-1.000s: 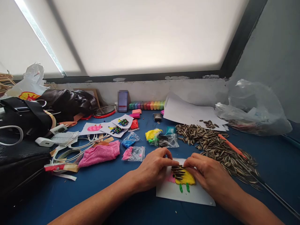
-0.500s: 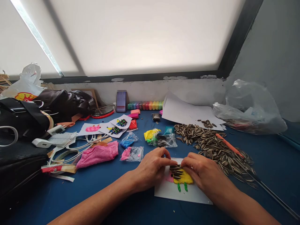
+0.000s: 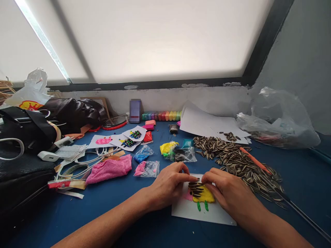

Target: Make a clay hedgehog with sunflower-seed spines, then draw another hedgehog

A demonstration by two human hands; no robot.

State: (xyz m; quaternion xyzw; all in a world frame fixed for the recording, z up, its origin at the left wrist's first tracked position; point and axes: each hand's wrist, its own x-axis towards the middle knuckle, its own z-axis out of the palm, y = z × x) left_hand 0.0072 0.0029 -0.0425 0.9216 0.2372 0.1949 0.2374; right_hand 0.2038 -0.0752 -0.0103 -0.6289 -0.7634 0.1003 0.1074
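Observation:
A sheet of white paper [image 3: 196, 215] lies before me with a clay figure on it: a yellow clay body [image 3: 210, 197], a pink clay part [image 3: 188, 195] at its left and two green clay legs [image 3: 206, 206] below. Several dark sunflower seeds [image 3: 196, 190] stick in the body in rows. My left hand [image 3: 172, 184] rests at the figure's left, index finger stretched out to its upper edge, holding nothing visible. My right hand [image 3: 227, 189] pinches at the upper right of the body, a seed showing at its fingertips, partly hidden.
A heap of sunflower seeds [image 3: 232, 158] with an orange-handled tool [image 3: 254, 160] lies to the right. Bagged clay [image 3: 167, 148] stands beyond the hands. Finished figures on paper [image 3: 103, 140], a pink cloth [image 3: 110, 169], cables and black bags [image 3: 23, 137] fill the left.
The view has shifted slightly, moving the scene a little right. Both hands stay at the figure's upper edge; a seed tip now shows between their fingertips.

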